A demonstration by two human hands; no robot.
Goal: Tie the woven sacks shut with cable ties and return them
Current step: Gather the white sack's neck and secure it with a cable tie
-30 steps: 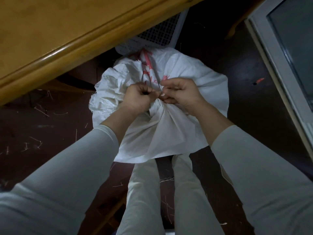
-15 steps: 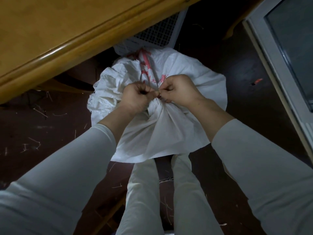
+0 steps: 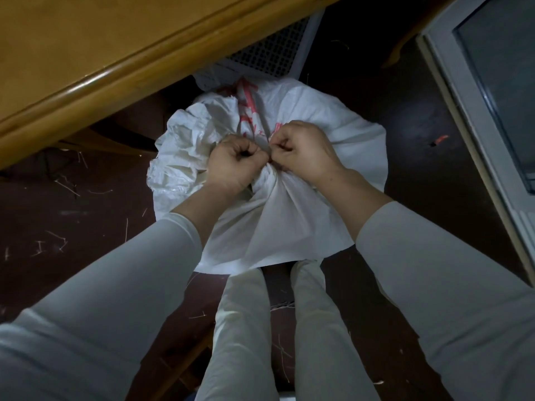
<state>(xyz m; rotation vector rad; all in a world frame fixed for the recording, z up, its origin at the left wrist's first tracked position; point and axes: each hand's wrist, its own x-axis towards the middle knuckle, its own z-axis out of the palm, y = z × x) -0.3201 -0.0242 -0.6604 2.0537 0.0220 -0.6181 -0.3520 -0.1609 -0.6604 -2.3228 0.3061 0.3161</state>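
- The woven sack (image 3: 289, 221), white with red print on its top, sits in the middle of the frame on the dark floor (image 3: 72, 227). It is just beyond the person's knees (image 3: 246, 314).
- Its mouth is gathered into a bunched neck at the frame's centre, with folds fanning out below toward the legs.
- The left hand (image 3: 234, 163) is curled into a fist on the left side of that neck. Its thumb and fingertips pinch at the gathered cloth.
- The right hand (image 3: 304, 151) is curled too. It lies on the right side of the neck, and its fingertips pinch at the same spot.
- The two hands touch fingertip to fingertip directly over the neck, so the sack lies under and between them.
- Something small shows at the pinch point, but whether it is a cable tie cannot be told.
- A wooden table edge (image 3: 115, 76) crosses the upper left.
- A white perforated crate (image 3: 269, 53) lies at top centre behind the sack.
- A pale door frame (image 3: 463, 111) runs down the right side.
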